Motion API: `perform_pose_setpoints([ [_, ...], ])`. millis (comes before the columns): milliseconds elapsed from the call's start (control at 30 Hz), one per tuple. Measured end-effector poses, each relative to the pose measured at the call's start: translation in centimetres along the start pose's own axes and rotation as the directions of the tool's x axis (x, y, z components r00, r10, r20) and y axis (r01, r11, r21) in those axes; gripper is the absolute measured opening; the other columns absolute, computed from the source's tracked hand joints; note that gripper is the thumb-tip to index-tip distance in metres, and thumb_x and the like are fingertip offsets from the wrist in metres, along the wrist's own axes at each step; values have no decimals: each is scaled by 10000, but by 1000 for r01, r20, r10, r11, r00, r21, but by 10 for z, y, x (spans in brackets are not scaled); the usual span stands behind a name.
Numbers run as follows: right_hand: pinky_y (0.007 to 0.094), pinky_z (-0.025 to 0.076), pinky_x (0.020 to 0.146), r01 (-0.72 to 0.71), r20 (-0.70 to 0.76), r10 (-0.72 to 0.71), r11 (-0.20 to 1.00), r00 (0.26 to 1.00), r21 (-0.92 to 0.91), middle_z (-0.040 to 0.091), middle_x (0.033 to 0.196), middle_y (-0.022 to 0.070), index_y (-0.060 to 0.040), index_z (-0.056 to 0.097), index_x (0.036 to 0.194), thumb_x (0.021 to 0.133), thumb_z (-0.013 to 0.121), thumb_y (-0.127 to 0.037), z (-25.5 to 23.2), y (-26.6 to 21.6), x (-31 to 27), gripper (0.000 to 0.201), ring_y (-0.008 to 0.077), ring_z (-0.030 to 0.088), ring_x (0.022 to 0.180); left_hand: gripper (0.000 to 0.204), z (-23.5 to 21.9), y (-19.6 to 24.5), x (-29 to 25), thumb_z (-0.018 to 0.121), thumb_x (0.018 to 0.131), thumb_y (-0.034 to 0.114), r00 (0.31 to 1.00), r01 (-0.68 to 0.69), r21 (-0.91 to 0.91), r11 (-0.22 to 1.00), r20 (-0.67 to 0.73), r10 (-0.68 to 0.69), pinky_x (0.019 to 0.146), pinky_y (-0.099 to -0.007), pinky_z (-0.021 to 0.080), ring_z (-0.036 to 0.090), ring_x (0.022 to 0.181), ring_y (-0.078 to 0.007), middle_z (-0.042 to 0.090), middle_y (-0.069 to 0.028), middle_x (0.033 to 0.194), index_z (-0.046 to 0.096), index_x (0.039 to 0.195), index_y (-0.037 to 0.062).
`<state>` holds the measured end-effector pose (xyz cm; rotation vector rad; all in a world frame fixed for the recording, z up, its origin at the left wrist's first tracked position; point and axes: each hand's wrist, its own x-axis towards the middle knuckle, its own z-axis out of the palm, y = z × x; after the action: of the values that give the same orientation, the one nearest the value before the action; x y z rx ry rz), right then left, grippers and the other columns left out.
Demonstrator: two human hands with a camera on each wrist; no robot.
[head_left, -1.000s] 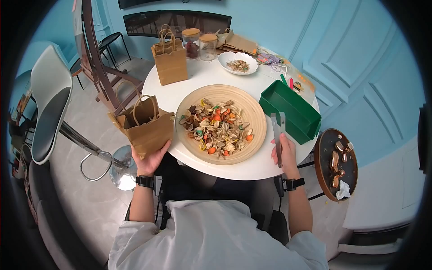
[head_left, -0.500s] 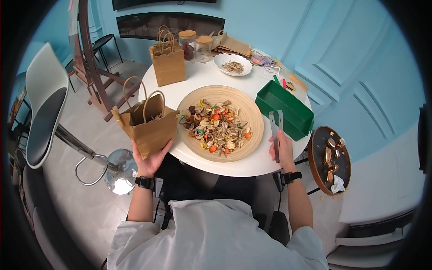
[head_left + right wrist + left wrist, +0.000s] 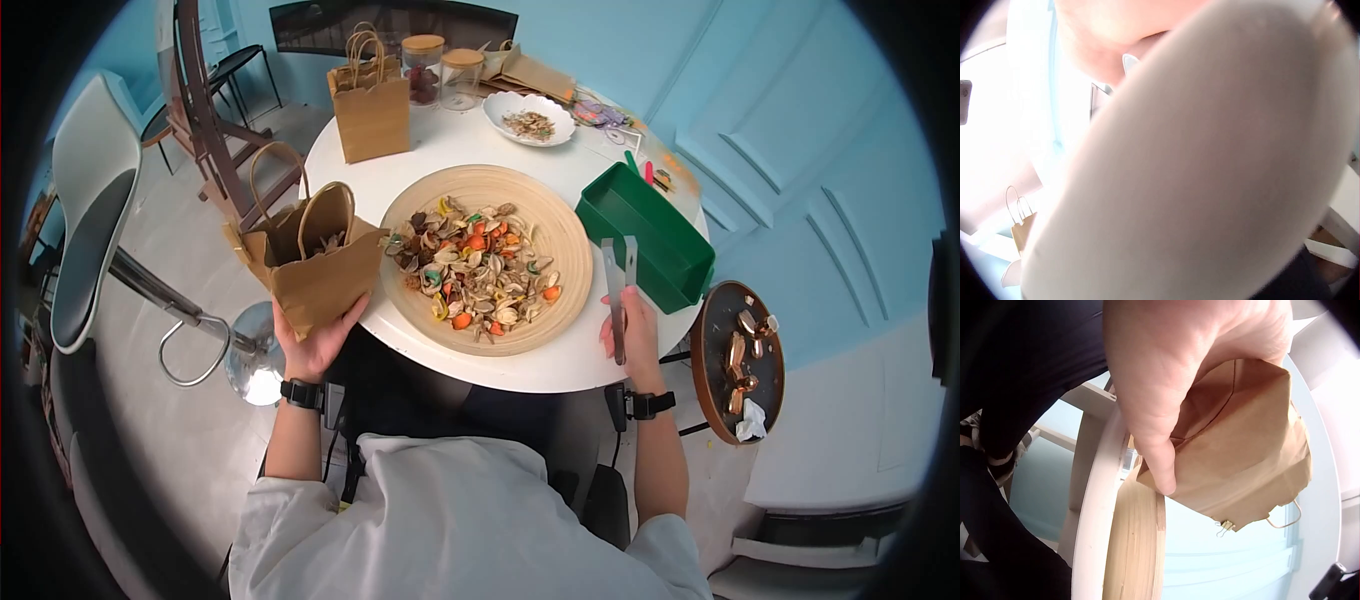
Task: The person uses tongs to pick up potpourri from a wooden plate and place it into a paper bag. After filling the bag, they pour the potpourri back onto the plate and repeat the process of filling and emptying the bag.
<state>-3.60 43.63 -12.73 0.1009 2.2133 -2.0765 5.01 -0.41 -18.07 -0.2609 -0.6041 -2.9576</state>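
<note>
In the head view my left hand (image 3: 315, 345) holds a brown paper bag (image 3: 325, 285) with twisted handles from below, at the table's left edge. The bag leans, and dried pieces (image 3: 330, 242) show inside its mouth. In the left wrist view the thumb (image 3: 1161, 465) lies along the bag's side, near a binder clip (image 3: 1227, 526) on its rim. My right hand (image 3: 637, 330) grips metal tongs (image 3: 618, 310), tips up and apart with nothing between them. Between the hands sits a round wooden plate (image 3: 562, 220) bearing potpourri (image 3: 480, 265). A pale blurred shape hides most of the right wrist view.
On the white table (image 3: 440, 135) stand a green box (image 3: 650, 235), a second paper bag (image 3: 373, 120), two lidded jars (image 3: 423, 75) and a white bowl (image 3: 488, 112) with potpourri bits. A round dark tray (image 3: 712, 350) stands right of the table; a bar stool (image 3: 95, 200) is at left.
The head view has shifted slightly. The left hand's bag has shifted a little against the plate, and its contents now show more. The right hand keeps the tongs nearly still beside the green box.
</note>
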Motion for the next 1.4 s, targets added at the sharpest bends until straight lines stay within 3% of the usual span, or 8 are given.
perform_pose_setpoints([
  [400,227,360,355,-28,46,29,999,999,-16,568,559,71,25,585,1006,1050,389,-424,-3,1,0,492,105,466,367,842,-12,6,-12,493,895,686,999,-19,-20,1000,39,20,1170,-630,218,246,1447,-377,270,-146,1561,283,1515,157],
  [600,231,378,365,-39,41,38,999,998,28,578,581,75,20,571,1010,1050,397,-409,-5,2,1,465,110,475,379,921,2,2,-12,505,870,711,989,-43,39,998,-139,48,1168,-641,212,249,1440,-406,247,-167,1568,233,1530,128],
  [833,230,476,626,103,181,-66,974,981,-200,656,854,75,18,549,1148,1014,547,-232,-12,-33,5,284,106,588,665,1080,-7,4,-17,547,808,750,983,64,129,989,-181,-40,1166,-680,170,205,1437,-474,200,-239,1563,126,1547,83],
  [1000,285,504,740,419,251,-362,526,898,-740,667,952,81,9,588,1157,857,723,-56,32,-98,32,334,164,610,774,1058,-36,14,-37,633,793,689,979,134,110,985,-166,-115,1149,-696,179,249,1432,-447,241,-206,1561,164,1534,98],
  [1067,306,499,715,584,466,-419,213,779,-784,650,917,85,-18,602,1134,843,720,-84,47,-111,54,320,212,614,767,1075,-49,18,-50,654,794,660,876,200,129,971,-467,-119,1143,-712,166,297,1405,-465,284,-224,1540,173,1523,34],
  [1100,306,499,715,581,465,-416,212,781,-786,650,917,85,-18,602,1134,843,720,-84,54,-116,65,320,212,614,767,1095,-57,16,-56,684,778,637,723,227,116,967,-685,-88,1162,-625,240,400,1359,-418,372,-231,1490,213,1501,-37],
  [1167,349,488,713,648,602,-415,-38,682,-761,635,894,85,-45,616,1097,829,718,-133,65,-122,84,300,264,611,794,1091,-57,22,-57,682,778,633,736,234,116,965,-669,-98,1161,-616,245,400,1360,-413,372,-229,1491,214,1501,-37],
  [1400,383,472,752,696,694,-314,-125,648,-707,648,905,77,-62,624,1072,839,704,-178,77,-125,115,272,285,614,853,1065,-35,8,-61,672,782,606,833,252,174,952,-540,-121,1150,-557,283,406,1362,-375,376,-211,1494,219,1505,-31],
])
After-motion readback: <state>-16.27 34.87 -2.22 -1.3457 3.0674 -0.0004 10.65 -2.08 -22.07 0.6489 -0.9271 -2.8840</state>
